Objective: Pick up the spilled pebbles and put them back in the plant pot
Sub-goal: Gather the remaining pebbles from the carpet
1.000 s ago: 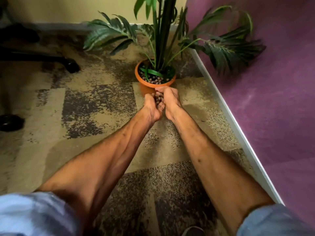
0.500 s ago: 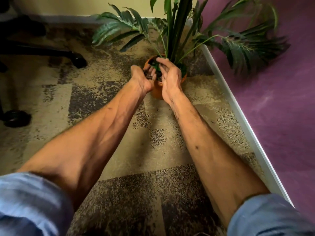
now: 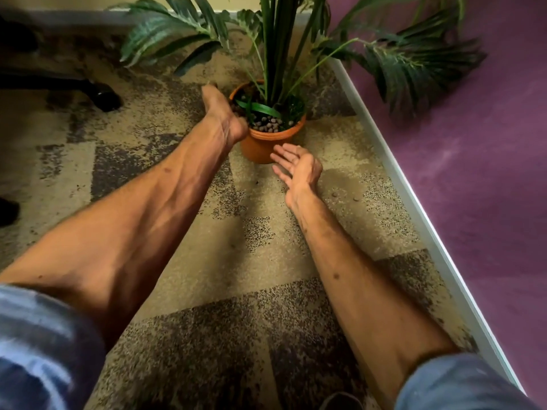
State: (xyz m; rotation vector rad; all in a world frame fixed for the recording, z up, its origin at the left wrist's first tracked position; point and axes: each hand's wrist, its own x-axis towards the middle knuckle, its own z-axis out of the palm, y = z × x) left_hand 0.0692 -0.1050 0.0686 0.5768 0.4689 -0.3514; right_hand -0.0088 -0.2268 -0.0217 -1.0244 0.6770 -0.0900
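**A:** ok going left to right, what's over on the far left?

**B:** a dark chair base (image 3: 59, 84) with a caster on the patterned carpet (image 3: 266, 261). Then the left hand (image 3: 220, 113), reaching up against the left rim of the orange plant pot (image 3: 260, 146). It's turned edge-on to the camera and its fingers are hidden behind the hand, so I honestly can't tell if it's open or closed, or if anything's in it.

**A:** and the pebbles?

**B:** most of the pebbles (image 3: 268, 125) sit inside the pot, brownish, packed around the green stems of the plant (image 3: 278, 54). Two stray pebbles (image 3: 344, 197) still lie on the carpet, right of the pot and a bit nearer the camera, close to the white skirting strip (image 3: 414, 208).

**A:** right hand?

**B:** right hand (image 3: 299, 167) is just in front of the pot, low over the carpet, palm up, fingers spread, nothing in it. It's near the pot wall but I can't say if it touches. Purple wall (image 3: 473, 173) on the far right.
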